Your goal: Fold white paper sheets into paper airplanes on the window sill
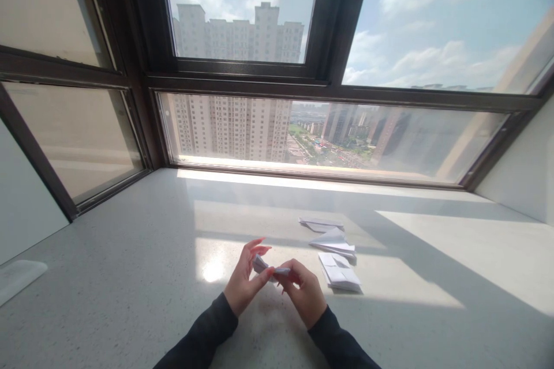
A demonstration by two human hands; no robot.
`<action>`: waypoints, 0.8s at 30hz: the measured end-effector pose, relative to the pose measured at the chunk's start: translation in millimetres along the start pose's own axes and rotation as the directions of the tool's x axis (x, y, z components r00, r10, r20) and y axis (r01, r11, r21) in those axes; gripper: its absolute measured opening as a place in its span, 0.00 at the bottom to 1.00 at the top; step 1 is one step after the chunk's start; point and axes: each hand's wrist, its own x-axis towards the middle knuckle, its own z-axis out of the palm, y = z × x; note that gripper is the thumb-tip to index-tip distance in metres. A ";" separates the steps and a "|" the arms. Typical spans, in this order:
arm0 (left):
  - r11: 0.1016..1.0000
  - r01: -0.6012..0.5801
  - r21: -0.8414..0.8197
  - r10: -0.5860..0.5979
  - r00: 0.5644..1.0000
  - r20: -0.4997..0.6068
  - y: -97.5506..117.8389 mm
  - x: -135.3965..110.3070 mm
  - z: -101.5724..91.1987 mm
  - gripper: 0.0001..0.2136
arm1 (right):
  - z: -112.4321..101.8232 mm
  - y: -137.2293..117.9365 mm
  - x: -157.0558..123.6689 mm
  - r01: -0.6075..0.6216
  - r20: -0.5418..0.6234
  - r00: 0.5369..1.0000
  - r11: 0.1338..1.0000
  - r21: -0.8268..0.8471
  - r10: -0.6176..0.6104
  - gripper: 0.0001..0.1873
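Observation:
Between my two hands is a small piece of folded paper [260, 264], raised a little over the pale speckled sill. My left hand [247, 278] grips it with the thumb across the near side, while two fingertips stick out beyond it. From the other side my right hand [303, 288] pinches the paper's right end between thumb and fingers. The fingers hide part of its shape. To the right of my hands lie a folded paper packet [340, 271], a pointed folded paper [334, 242] and a flat folded paper strip [321, 223], one behind another.
The speckled sill [130, 277] carries bright sun patches and shadows. Dark window frames [242, 83] rise at the back and left, with tall buildings outside. A white object [21, 277] lies at the far left edge. A white wall [515, 173] bounds the right.

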 end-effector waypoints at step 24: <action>0.991 0.130 0.024 -0.126 0.984 -0.128 1.7 -0.5 9.8 0.10 | 9.2 0.5 -2.1 0.058 0.083 0.996 0.946 -0.318 -0.033 0.06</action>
